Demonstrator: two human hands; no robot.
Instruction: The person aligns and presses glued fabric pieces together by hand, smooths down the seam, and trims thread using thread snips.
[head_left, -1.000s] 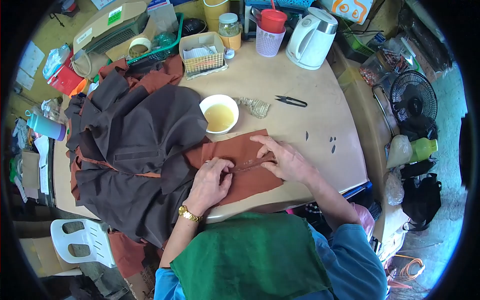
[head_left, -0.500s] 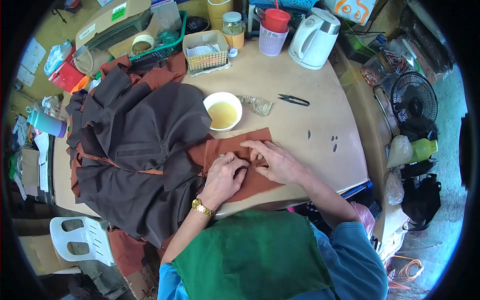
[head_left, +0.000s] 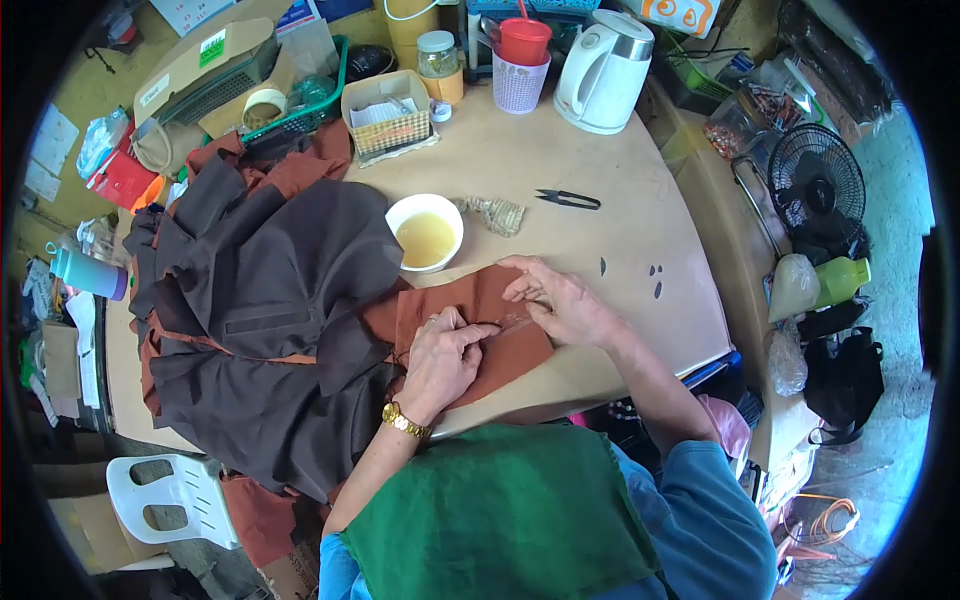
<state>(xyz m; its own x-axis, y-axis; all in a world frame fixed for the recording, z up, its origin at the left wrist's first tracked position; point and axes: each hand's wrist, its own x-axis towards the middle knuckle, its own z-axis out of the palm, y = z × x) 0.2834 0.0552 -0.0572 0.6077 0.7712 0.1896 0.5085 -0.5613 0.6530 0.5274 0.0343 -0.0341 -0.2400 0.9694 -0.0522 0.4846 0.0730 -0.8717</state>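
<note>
A rust-coloured cloth piece lies on the table near its front edge, joined to or lying under a dark brown garment on the left. My left hand presses on the cloth with its index finger stretched to the right along a line of whitish marks. At the right of the cloth, my right hand is raised slightly, thumb and fingers apart. A white bowl of yellowish liquid stands just behind the cloth. Beside it lies a crumpled patterned rag.
Black thread snips lie behind my right hand. Toward the back stand a woven basket, a jar, a lilac cup and a white kettle. A white plastic chair is at the lower left.
My right hand has let go of the cloth and opened. My left index finger, bent in a pinch before, is now stretched out over the cloth. The whole view has shifted slightly.
</note>
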